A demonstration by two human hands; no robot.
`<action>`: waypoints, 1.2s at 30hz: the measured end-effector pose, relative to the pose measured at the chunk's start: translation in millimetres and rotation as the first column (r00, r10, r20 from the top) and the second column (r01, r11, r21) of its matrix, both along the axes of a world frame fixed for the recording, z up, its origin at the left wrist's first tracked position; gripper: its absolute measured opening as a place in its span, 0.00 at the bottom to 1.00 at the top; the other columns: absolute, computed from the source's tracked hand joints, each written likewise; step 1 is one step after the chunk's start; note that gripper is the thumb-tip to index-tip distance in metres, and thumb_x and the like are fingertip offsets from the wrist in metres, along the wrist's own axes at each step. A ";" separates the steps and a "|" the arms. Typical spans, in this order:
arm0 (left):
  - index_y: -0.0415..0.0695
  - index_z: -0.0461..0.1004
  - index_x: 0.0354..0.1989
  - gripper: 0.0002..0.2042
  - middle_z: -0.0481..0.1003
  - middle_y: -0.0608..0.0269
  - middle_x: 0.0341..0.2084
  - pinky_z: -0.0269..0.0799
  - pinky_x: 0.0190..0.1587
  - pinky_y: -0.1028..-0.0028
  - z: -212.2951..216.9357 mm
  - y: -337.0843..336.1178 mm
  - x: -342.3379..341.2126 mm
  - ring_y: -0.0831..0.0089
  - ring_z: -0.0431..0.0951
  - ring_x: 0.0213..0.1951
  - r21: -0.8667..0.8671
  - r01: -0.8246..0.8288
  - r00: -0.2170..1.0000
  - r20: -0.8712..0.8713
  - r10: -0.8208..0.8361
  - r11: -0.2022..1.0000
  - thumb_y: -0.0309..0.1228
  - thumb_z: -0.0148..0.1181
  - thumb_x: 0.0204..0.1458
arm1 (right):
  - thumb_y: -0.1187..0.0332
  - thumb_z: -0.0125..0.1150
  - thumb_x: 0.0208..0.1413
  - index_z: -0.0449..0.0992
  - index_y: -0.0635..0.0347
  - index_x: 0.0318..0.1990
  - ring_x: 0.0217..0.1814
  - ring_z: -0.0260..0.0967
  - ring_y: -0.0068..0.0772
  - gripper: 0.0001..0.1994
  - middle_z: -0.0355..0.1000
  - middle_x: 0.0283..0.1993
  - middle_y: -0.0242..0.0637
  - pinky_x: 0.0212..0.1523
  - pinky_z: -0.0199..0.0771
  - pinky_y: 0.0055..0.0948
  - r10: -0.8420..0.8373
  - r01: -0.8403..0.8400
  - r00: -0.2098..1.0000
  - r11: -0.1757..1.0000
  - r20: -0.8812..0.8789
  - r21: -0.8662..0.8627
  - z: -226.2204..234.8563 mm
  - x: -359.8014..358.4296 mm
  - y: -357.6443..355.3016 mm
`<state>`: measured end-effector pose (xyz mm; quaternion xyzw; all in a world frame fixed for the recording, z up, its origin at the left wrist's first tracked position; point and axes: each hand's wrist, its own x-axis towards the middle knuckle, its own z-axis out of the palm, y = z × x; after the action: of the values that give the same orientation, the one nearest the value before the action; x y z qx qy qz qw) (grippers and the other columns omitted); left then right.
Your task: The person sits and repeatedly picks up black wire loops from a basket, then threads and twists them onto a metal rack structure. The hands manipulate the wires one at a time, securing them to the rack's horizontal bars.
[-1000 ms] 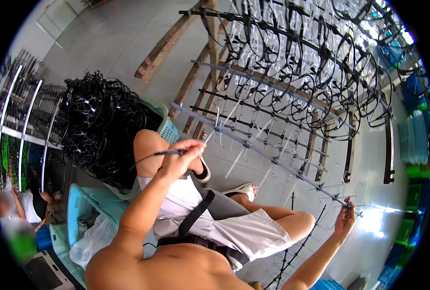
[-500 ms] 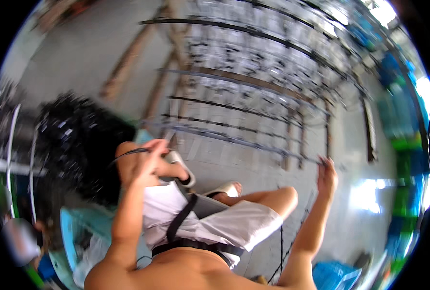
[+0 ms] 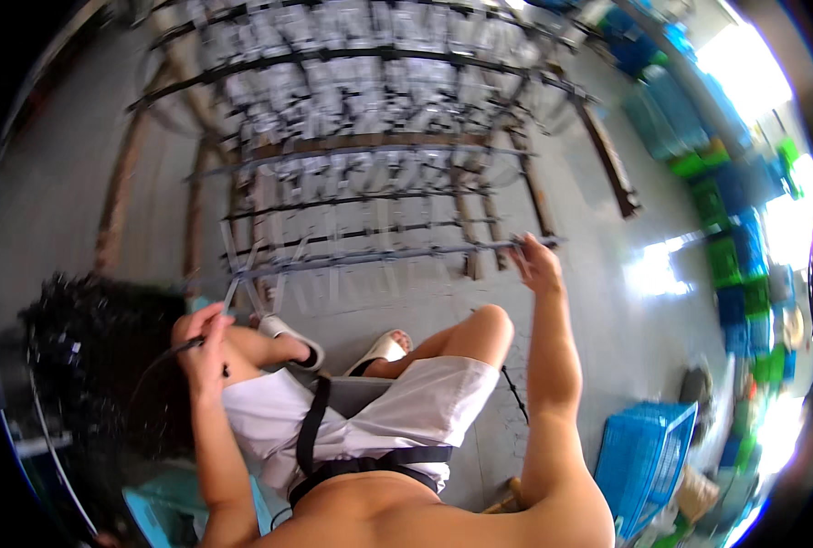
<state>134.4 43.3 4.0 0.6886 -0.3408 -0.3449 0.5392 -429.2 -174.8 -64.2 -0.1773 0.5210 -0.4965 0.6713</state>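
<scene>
This looks like a small workshop or piecework floor rather than a home. A bare, shiny concrete floor [image 3: 607, 301] carries a long wooden rack [image 3: 361, 183] strung with rows of dark wire pieces. A big heap of black wire parts [image 3: 78, 356] lies to one side. Stacked blue and green plastic crates [image 3: 735, 237] line the far wall, and a blue plastic basket [image 3: 644, 457] sits on the floor nearby.
</scene>
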 end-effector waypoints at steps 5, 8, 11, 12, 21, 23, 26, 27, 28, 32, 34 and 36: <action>0.41 0.68 0.47 0.11 0.70 0.67 0.33 0.64 0.32 0.82 16.5 24.2 2.9 0.81 0.69 0.28 -0.176 -0.088 0.989 0.104 0.108 0.980 0.31 0.51 0.59 | 0.59 0.53 0.58 0.71 0.58 0.35 0.32 0.67 0.26 0.11 0.67 0.29 0.33 0.35 0.72 0.33 -0.074 0.181 0.698 0.981 -0.712 0.075 67.5 14.1 41.3; 0.40 0.64 0.51 0.21 0.68 0.63 0.38 0.64 0.33 0.78 53.8 54.7 -5.0 0.79 0.67 0.33 -0.263 0.024 0.876 -0.459 -0.148 0.964 0.45 0.47 0.59 | 0.62 0.49 0.61 0.71 0.61 0.43 0.35 0.61 0.22 0.12 0.67 0.35 0.30 0.38 0.63 0.24 -0.573 0.042 0.320 0.804 -0.755 -0.593 112.9 112.3 94.0; 0.41 0.63 0.52 0.30 0.67 0.63 0.44 0.59 0.50 0.72 59.6 51.2 -33.7 0.73 0.65 0.45 -0.370 0.212 0.789 -0.482 -0.382 0.905 0.57 0.43 0.56 | 0.68 0.53 0.54 0.68 0.68 0.47 0.44 0.67 0.33 0.16 0.68 0.44 0.44 0.46 0.68 0.31 -0.012 -0.718 0.603 0.428 -0.798 -0.549 150.7 246.3 164.2; 0.40 0.63 0.52 0.32 0.65 0.63 0.47 0.54 0.55 0.70 51.2 44.3 -41.4 0.72 0.62 0.49 -0.377 0.270 0.851 -0.337 -0.403 0.886 0.59 0.34 0.57 | 0.68 0.53 0.54 0.67 0.68 0.50 0.48 0.67 0.37 0.17 0.67 0.47 0.48 0.49 0.66 0.31 0.342 -0.740 0.672 0.362 -0.657 -0.567 148.2 287.0 182.6; 0.46 0.67 0.51 0.31 0.60 0.51 0.53 0.39 0.63 0.51 64.2 23.0 -54.0 0.54 0.57 0.57 -0.429 0.502 0.708 0.702 -0.072 0.750 0.59 0.27 0.57 | 0.42 0.31 0.63 0.62 0.60 0.56 0.60 0.59 0.35 0.31 0.62 0.58 0.39 0.60 0.59 0.39 0.622 -0.711 0.493 0.691 0.609 -0.130 107.4 358.0 242.1; 0.50 0.69 0.51 0.32 0.59 0.54 0.54 0.34 0.63 0.48 66.1 23.2 -72.9 0.54 0.56 0.58 -0.308 0.604 0.620 0.762 -0.190 0.735 0.60 0.26 0.57 | 0.42 0.32 0.63 0.57 0.57 0.62 0.68 0.50 0.38 0.31 0.54 0.65 0.36 0.65 0.54 0.41 0.453 -0.576 0.595 0.816 0.664 -0.042 134.8 354.8 237.7; 0.50 0.71 0.51 0.27 0.59 0.53 0.55 0.34 0.63 0.47 52.5 19.2 -89.7 0.50 0.56 0.58 -0.350 0.685 0.684 0.610 -0.399 0.639 0.54 0.33 0.58 | 0.46 0.38 0.63 0.65 0.47 0.58 0.62 0.55 0.28 0.23 0.61 0.59 0.28 0.58 0.58 0.36 0.432 -0.414 0.437 0.875 0.789 -0.250 106.0 325.9 228.0; 0.51 0.73 0.51 0.24 0.59 0.52 0.55 0.35 0.63 0.48 46.4 18.0 -97.3 0.50 0.54 0.60 -0.412 0.667 0.718 0.580 -0.386 0.621 0.50 0.37 0.58 | 0.45 0.41 0.62 0.69 0.46 0.54 0.61 0.56 0.28 0.22 0.64 0.57 0.26 0.57 0.59 0.37 0.444 -0.392 0.318 0.866 0.838 -0.310 108.6 318.9 222.2; 0.51 0.69 0.54 0.22 0.56 0.48 0.59 0.35 0.65 0.48 42.0 17.3 -97.9 0.51 0.47 0.64 -0.386 0.737 0.645 0.645 -0.409 0.555 0.48 0.38 0.59 | 0.46 0.42 0.62 0.69 0.47 0.53 0.59 0.58 0.27 0.21 0.65 0.56 0.26 0.56 0.59 0.36 0.423 -0.421 0.369 0.870 0.827 -0.258 125.9 314.6 216.6; 0.49 0.77 0.47 0.17 0.49 0.48 0.64 0.39 0.65 0.54 43.5 12.7 -133.5 0.52 0.46 0.65 -0.586 0.587 0.771 0.194 -0.607 0.559 0.42 0.49 0.56 | 0.52 0.57 0.56 0.71 0.51 0.47 0.57 0.59 0.29 0.17 0.67 0.43 0.24 0.59 0.59 0.37 0.227 -0.312 0.308 0.942 0.924 -0.127 125.6 298.8 215.8; 0.46 0.76 0.47 0.15 0.46 0.51 0.65 0.46 0.65 0.56 48.7 4.8 -156.1 0.54 0.51 0.64 -0.743 0.408 0.467 -0.329 -0.821 0.530 0.38 0.53 0.54 | 0.55 0.59 0.56 0.71 0.50 0.43 0.50 0.61 0.28 0.13 0.65 0.35 0.23 0.56 0.60 0.37 0.193 -0.191 0.368 0.973 0.910 -0.130 146.0 287.1 212.1; 0.41 0.73 0.48 0.16 0.51 0.55 0.64 0.55 0.61 0.59 40.7 0.0 -175.9 0.57 0.56 0.63 -0.783 0.190 0.010 -0.602 -0.798 0.593 0.35 0.56 0.53 | 0.58 0.61 0.54 0.70 0.50 0.38 0.41 0.62 0.27 0.11 0.62 0.30 0.22 0.49 0.62 0.36 0.245 -0.040 0.469 0.966 0.848 -0.257 148.5 264.9 196.3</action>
<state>-41.5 43.3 44.7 -0.0133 -0.2487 -0.7537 0.6082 -164.3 21.5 84.3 -0.0099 0.0374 -0.5091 0.8599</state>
